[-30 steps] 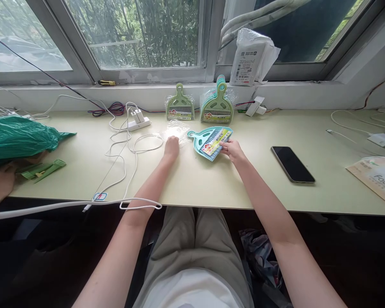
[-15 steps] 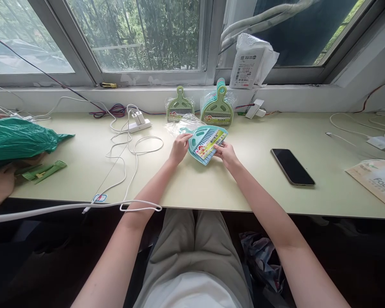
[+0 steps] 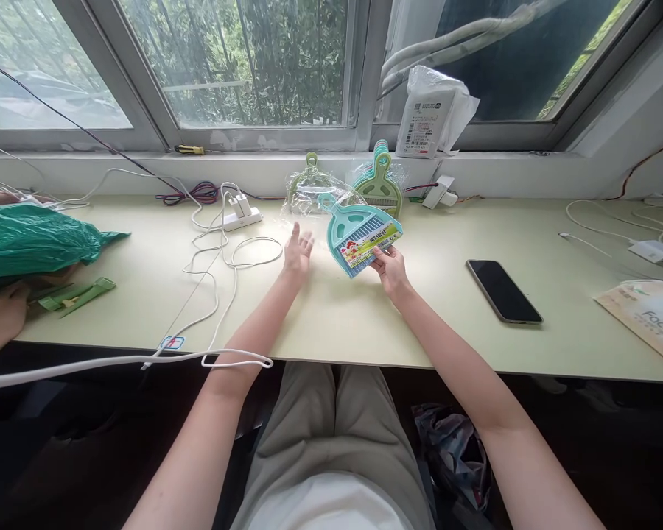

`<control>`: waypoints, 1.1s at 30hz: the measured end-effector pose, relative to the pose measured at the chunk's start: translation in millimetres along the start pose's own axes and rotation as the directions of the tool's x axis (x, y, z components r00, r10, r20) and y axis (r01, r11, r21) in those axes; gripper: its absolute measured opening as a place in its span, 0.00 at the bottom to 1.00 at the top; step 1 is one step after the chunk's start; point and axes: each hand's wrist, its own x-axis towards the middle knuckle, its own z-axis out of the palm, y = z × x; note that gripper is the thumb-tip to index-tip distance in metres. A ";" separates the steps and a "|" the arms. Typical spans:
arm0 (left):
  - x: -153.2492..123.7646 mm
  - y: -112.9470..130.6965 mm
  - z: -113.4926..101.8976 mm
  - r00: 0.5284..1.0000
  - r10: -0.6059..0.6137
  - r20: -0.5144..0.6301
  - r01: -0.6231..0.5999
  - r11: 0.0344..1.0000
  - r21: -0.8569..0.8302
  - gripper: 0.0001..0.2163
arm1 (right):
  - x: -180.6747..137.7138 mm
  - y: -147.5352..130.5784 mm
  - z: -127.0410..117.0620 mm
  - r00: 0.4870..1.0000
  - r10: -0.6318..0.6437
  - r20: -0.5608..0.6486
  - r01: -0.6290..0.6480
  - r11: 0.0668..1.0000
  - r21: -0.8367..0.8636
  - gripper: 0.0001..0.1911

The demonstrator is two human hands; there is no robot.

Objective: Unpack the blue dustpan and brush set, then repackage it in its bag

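Right hand (image 3: pixel 387 266): pinches the teal dustpan set (image 3: pixel 358 230) by its near edge, lifted above the desk (image 3: pixel 331 316).
Left hand (image 3: pixel 297 249): open, fingers spread, empty (just left of the dustpan, apart).

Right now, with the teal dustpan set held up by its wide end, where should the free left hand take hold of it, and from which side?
Probably the handle loop. The right hand pinches the wide labelled edge of the teal dustpan set, which tilts so the narrow looped handle points up and left, bare. The open left hand sits just below left of it, so come from the left, fingers closing across the neck.
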 end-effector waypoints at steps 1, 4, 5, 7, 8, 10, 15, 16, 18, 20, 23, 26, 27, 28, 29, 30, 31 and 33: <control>0.7 0.0 0.0 0.993 -0.025 0.113 0.031 0.998 -0.047 0.26 | -0.5 -1.4 0.5 1.000 0.002 0.006 -0.002 1.000 -0.014 0.13; -0.4 0.7 0.0 0.957 0.010 0.290 0.012 0.997 -0.076 0.25 | -2.1 -5.8 2.1 1.000 0.019 0.024 -0.017 0.997 -0.082 0.14; -1.1 1.3 -0.4 0.949 0.020 0.316 0.000 0.998 -0.064 0.26 | -2.5 -7.1 2.7 0.999 0.024 0.030 -0.021 0.995 -0.102 0.14; -1.7 2.8 -1.9 0.937 0.017 0.348 -0.004 0.999 -0.038 0.27 | -3.1 -9.2 3.6 0.999 0.026 0.044 -0.021 0.992 -0.125 0.15; -1.5 3.6 -2.9 0.932 0.011 0.361 0.001 0.999 -0.033 0.28 | -3.3 -9.9 3.7 0.998 0.023 0.050 -0.016 0.992 -0.127 0.15; -0.7 4.8 -4.7 0.917 -0.014 0.399 0.028 0.999 -0.030 0.29 | -3.4 -10.7 3.6 0.999 0.004 0.049 0.002 0.993 -0.116 0.16; -2.3 3.2 -2.3 0.850 -0.112 0.515 0.130 0.991 0.001 0.31 | -3.5 -10.0 2.6 0.999 -0.031 0.037 0.033 0.997 -0.070 0.17; -3.7 2.4 -0.9 0.844 -0.114 0.524 0.135 0.991 -0.002 0.31 | -3.7 -9.6 2.9 0.999 -0.028 0.046 0.031 0.997 -0.065 0.17; -6.8 1.0 1.4 0.841 -0.090 0.534 0.123 0.992 -0.027 0.28 | -4.4 -8.9 3.8 0.997 -0.019 0.070 0.024 0.998 -0.066 0.17; -9.5 -0.1 2.7 0.838 -0.063 0.542 0.104 0.993 -0.047 0.25 | -5.2 -8.4 5.1 0.996 -0.012 0.086 0.018 0.997 -0.079 0.18; -11.6 -2.1 3.4 0.832 -0.085 0.548 0.113 0.993 -0.018 0.19 | -5.9 -7.2 6.4 0.997 -0.019 0.075 0.026 0.996 -0.091 0.18; -11.6 -5.2 4.6 0.822 -0.119 0.558 0.147 0.989 -0.005 0.15 | -6.0 -5.5 7.2 0.998 -0.046 0.049 0.049 0.996 -0.072 0.18; -11.3 -6.4 5.1 0.821 -0.118 0.559 0.152 0.988 -0.014 0.15 | -6.0 -5.1 7.4 0.998 -0.049 0.043 0.051 0.996 -0.066 0.18; -11.0 -7.6 5.7 0.822 -0.112 0.558 0.151 0.988 -0.024 0.15 | -6.0 -4.9 7.7 0.998 -0.045 0.037 0.047 0.997 -0.067 0.18; -10.7 -8.6 6.1 0.826 -0.103 0.555 0.144 0.989 -0.031 0.15 | -6.0 -5.1 7.8 0.999 -0.036 0.028 0.038 0.996 -0.076 0.17; -10.4 -9.5 6.4 0.829 -0.094 0.552 0.134 0.990 -0.034 0.16 | -5.9 -5.7 7.9 1.000 -0.024 0.015 0.025 0.995 -0.094 0.17; -10.1 -10.3 6.5 0.830 -0.086 0.550 0.124 0.992 -0.032 0.17 | -5.7 -6.8 7.7 1.000 -0.011 -0.001 0.010 0.993 -0.118 0.16; -9.6 -11.3 6.2 0.827 -0.076 0.556 0.107 0.994 -0.022 0.18 | -4.9 -10.3 6.7 1.000 0.018 -0.025 -0.022 0.988 -0.154 0.14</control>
